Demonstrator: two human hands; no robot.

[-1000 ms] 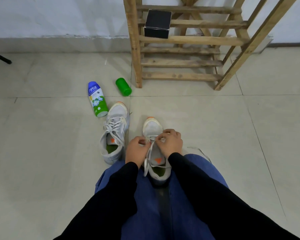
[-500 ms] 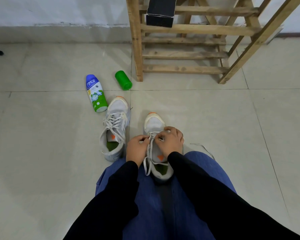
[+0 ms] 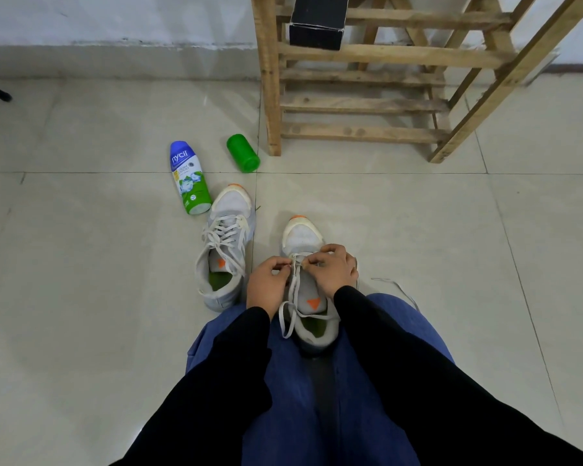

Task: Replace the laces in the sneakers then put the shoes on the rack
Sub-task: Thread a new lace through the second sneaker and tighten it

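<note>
Left hand (image 3: 266,285) and right hand (image 3: 334,269) each pinch the lace (image 3: 293,290), sneaker (image 3: 302,235) sits directly under both hands, second sneaker (image 3: 228,243) just left of left hand, rack (image 3: 360,105) well beyond them

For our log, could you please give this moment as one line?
left hand: pinches lace; right hand: pinches lace; sneaker: partly laced
</note>
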